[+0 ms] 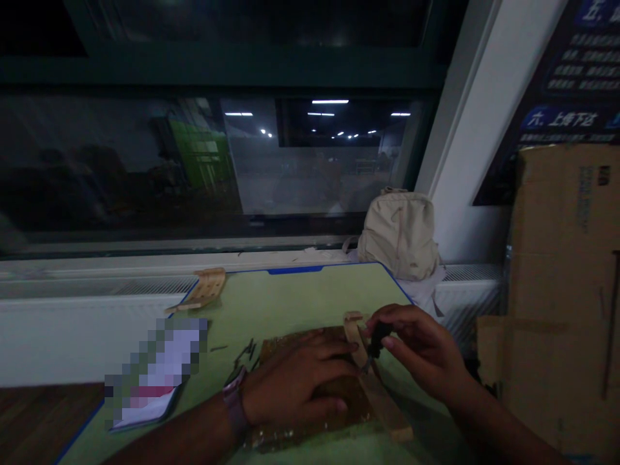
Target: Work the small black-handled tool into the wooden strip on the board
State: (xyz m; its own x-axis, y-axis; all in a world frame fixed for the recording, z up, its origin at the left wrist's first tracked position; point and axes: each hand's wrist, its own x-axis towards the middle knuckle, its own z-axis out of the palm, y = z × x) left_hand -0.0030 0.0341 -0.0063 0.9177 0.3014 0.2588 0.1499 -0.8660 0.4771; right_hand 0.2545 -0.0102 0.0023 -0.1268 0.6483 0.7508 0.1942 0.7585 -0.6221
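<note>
My left hand (310, 380) lies flat with its fingers stretched out over a brown board (339, 392). Its fingertips reach the edge of a long, narrow wooden piece (387, 400), which slants across the board's right side. Between the fingers and thumb of my right hand (423, 349) is a black-handled screwdriver (381, 337). It is tilted, and its thin metal end points down at the wooden piece near my left fingertips. The exact spot where the tip meets the wood is too dark to make out.
Several thin metal bits (248, 349) lie left of the board on the pale green table (290, 297). Farther left is a phone-like device (159, 374) with a blurred screen. A curved wooden piece (206, 289) rests at the back left corner. A beige backpack (400, 232) and cardboard (562, 278) stand at right.
</note>
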